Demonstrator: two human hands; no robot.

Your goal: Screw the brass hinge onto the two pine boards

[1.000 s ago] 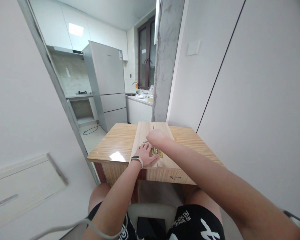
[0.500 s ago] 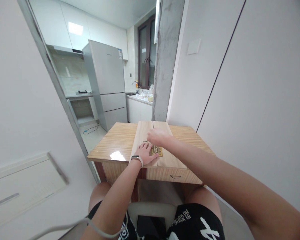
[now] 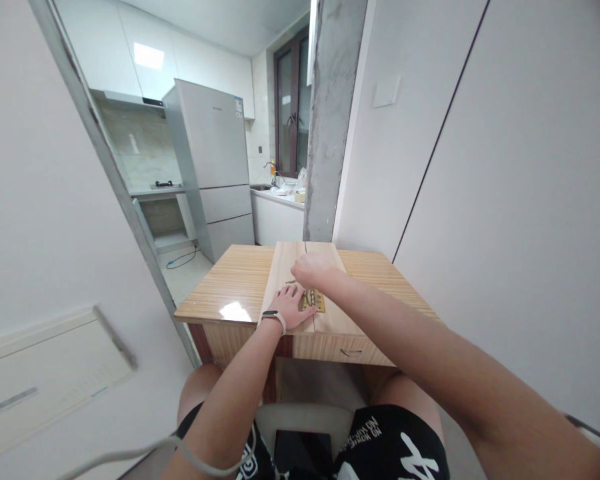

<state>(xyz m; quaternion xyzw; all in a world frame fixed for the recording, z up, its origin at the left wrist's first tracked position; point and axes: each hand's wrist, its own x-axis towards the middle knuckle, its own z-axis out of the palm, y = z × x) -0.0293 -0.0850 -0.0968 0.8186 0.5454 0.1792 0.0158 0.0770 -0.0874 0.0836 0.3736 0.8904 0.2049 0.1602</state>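
My left hand (image 3: 289, 307), with a wristband (image 3: 275, 316) at its wrist, lies flat with spread fingers on a left pale wooden board (image 3: 287, 257). Its thumb reaches to a brass-coloured metal plate with dark fittings (image 3: 320, 303). That plate sits across the seam between the left board and a right one (image 3: 343, 320), partly covered by my hand. Just beyond the plate my right hand (image 3: 314, 269) is closed in a fist, its wrist bent over. What it grips, if anything, is hidden. A small dark mark or part (image 3: 291, 282) shows on the left board beside the fist.
The boards lie across a wood-grain table (image 3: 230, 280) with a drawer (image 3: 353, 350) in front. A pale cable (image 3: 125, 455) crosses my left forearm. Behind stand a fridge (image 3: 220, 147) and a kitchen counter (image 3: 277, 217). A white wall (image 3: 505, 200) rises at the right.
My right fist has shifted slightly left and away from me, and its forearm has swung a little lower. My left hand stays in place on the boards.
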